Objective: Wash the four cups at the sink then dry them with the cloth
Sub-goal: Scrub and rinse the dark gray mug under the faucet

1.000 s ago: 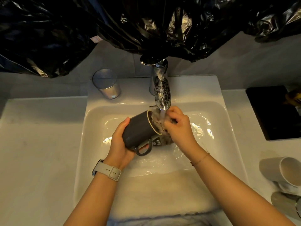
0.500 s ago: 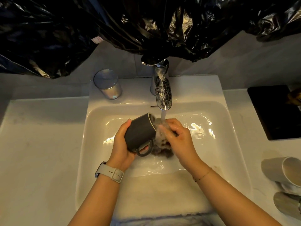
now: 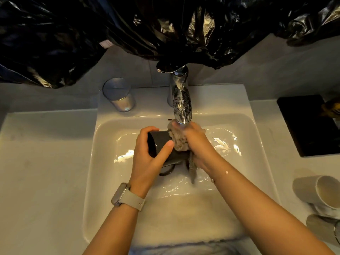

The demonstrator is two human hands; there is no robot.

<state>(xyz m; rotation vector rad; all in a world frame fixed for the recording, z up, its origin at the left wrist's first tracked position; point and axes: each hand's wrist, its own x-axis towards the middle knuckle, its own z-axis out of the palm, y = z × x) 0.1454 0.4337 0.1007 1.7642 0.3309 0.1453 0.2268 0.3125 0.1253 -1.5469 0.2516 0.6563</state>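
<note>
My left hand (image 3: 149,153) grips a dark grey mug (image 3: 160,144) on its side over the white sink (image 3: 103,162), fingers and thumb wrapped round its body, handle pointing down. My right hand (image 3: 196,144) holds a wet brownish cloth (image 3: 179,142) bunched against the mug's mouth, right under the chrome tap (image 3: 181,105); a strand of cloth hangs down. Water is running over the hand and cloth. On the counter at the right edge lie a pale cup (image 3: 318,192) on its side and a grey cup (image 3: 323,227) below it.
A clear glass tumbler (image 3: 119,94) stands on the sink's back rim, left of the tap. Black plastic sheeting (image 3: 165,28) hangs over the wall above the tap. A black flat slab (image 3: 309,126) lies on the right counter. White counter (image 3: 42,172) spreads left of the sink.
The mug has been turned, so my left thumb now lies across its near side. My right hand with the cloth has moved up to the mug's mouth, directly under the tap.
</note>
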